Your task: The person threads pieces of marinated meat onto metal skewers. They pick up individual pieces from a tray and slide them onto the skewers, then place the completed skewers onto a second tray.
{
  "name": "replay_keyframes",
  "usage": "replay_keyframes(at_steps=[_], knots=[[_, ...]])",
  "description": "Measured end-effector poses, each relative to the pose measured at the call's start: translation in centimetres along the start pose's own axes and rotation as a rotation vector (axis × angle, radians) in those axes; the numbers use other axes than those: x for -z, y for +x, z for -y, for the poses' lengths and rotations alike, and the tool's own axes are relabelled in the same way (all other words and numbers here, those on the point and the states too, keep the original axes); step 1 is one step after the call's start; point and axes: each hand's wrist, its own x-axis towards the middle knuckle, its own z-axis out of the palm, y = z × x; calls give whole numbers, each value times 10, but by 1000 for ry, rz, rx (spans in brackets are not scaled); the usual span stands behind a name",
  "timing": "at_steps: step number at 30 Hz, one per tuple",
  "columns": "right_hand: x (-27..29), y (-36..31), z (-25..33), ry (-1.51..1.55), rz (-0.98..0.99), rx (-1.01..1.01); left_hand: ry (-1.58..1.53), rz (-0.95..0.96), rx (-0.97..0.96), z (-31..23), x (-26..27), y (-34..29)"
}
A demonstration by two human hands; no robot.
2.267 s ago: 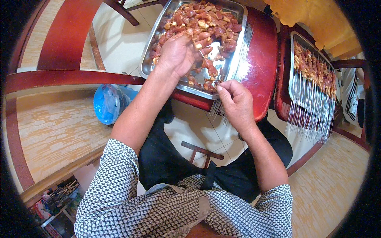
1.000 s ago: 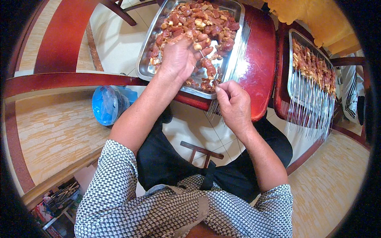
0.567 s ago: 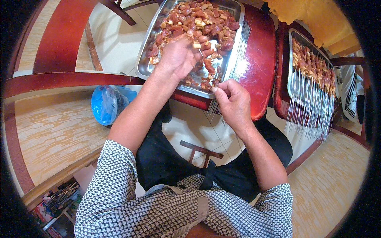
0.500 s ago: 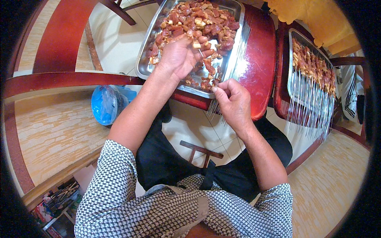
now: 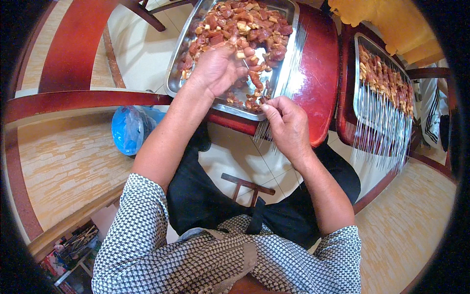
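A metal tray with a heap of raw, marinated meat chunks lies at the top middle. Over its near half, my left hand is closed, palm partly up, with a chunk of meat at its fingertips. My right hand, at the tray's near right corner, pinches a thin metal skewer between thumb and forefinger. The skewer's tip points up toward my left fingers. A reddish strip of meat is along the skewer's line; the hold of my left fingers is partly hidden.
Bare metal skewers lie along the tray's right side on a red chair seat. On another seat at right, a second tray holds several loaded skewers, handles overhanging. A blue bag-lined bin stands left. Yellow cloth hangs top right.
The fingers of my left hand have drawn in, and more of the skewer tip shows beside them. My right hand stays almost in place, still pinching the skewer.
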Motion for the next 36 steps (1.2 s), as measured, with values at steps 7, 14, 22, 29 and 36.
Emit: replay_keyframes(at_steps=[7,14,22,29,36], knots=[[2,0,-1,-8,18,-10,105,18,46,-7,4,0],[3,-2,-1,-23,19,5,93,74,108,-12,9,0],[-1,-3,-3,-19,0,34,73,126,107,-12,9,-2],[0,-3,-3,-94,-8,39,92,168,112,-11,9,-2],[-1,-3,1,-137,-50,9,114,141,89,-10,8,-3]])
